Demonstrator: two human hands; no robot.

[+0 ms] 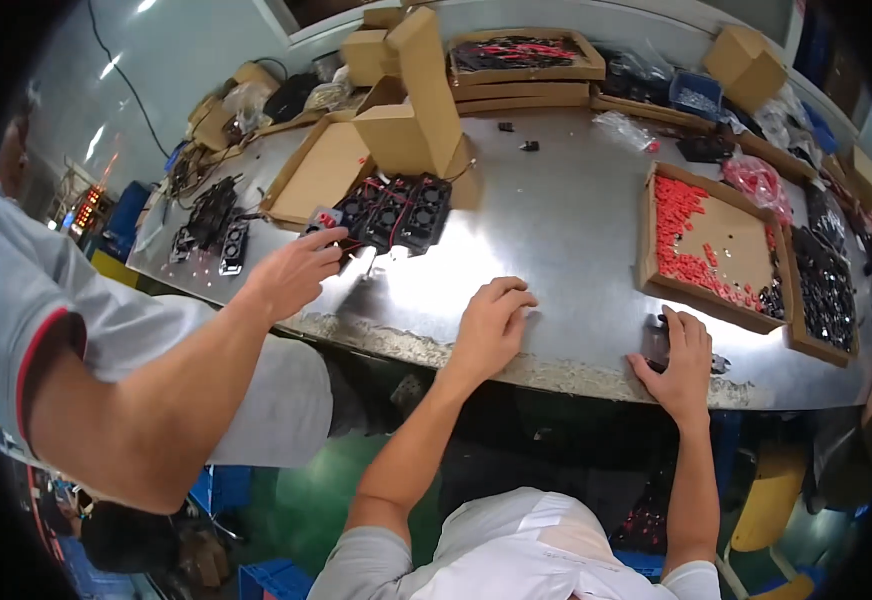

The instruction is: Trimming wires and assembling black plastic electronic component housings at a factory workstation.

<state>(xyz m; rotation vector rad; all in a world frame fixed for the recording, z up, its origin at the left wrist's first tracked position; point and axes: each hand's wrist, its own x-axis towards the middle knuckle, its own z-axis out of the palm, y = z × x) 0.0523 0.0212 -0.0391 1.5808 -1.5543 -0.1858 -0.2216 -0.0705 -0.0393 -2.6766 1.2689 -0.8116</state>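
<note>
My left hand [491, 325] rests on the metal table near its front edge. Its fingers are loosely bent and a little apart, and nothing shows in them. To the right, my right hand [684, 362] lies over a small grey and black block [655, 342], with the thumb and fingers around it; the palm hides much of it. A short metal piece [721, 364] sticks out on the far side of this hand. Beyond it stands a cardboard tray [721, 305] with many small red plastic parts [678, 230] and some black ones.
At the left, a co-worker's hand [306, 268] touches a small part beside several black fans [396, 212] with red wires. Open cardboard boxes [406, 140] stand behind them. A tray of black parts [824, 290] is at the far right. Two small black pieces [528, 146] lie at the back.
</note>
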